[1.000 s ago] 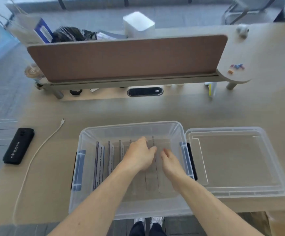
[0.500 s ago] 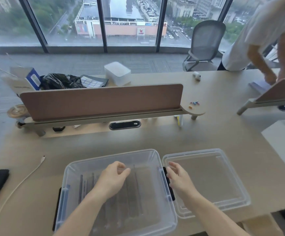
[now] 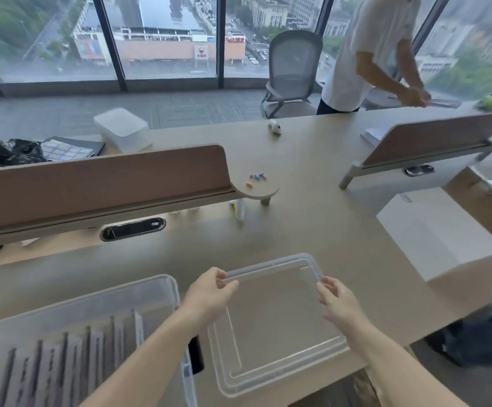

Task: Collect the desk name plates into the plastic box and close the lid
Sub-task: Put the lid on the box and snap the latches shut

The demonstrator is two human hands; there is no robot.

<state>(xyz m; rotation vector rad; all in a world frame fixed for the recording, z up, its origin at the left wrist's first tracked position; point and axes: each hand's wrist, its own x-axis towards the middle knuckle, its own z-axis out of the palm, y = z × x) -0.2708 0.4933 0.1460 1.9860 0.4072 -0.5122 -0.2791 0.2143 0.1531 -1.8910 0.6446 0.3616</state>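
The clear plastic box (image 3: 139, 289) stands open at the lower left of the desk, with several clear desk name plates (image 3: 71, 359) standing in a row inside it. Its clear lid (image 3: 271, 333) lies flat on the desk just to the right. My left hand (image 3: 209, 295) pinches the lid's far left corner. My right hand (image 3: 338, 301) holds the lid's right edge near the far right corner.
A brown divider panel (image 3: 101, 183) runs behind the box, with a small shelf holding coloured pins (image 3: 256, 178). A white box (image 3: 435, 233) sits at the right. A second divider (image 3: 432, 139) stands far right, where another person (image 3: 377, 51) works. An office chair (image 3: 291, 71) stands beyond.
Both hands left the inside of the box and moved right to the lid, taking hold of its far corners. The view has lifted and swung to the right.
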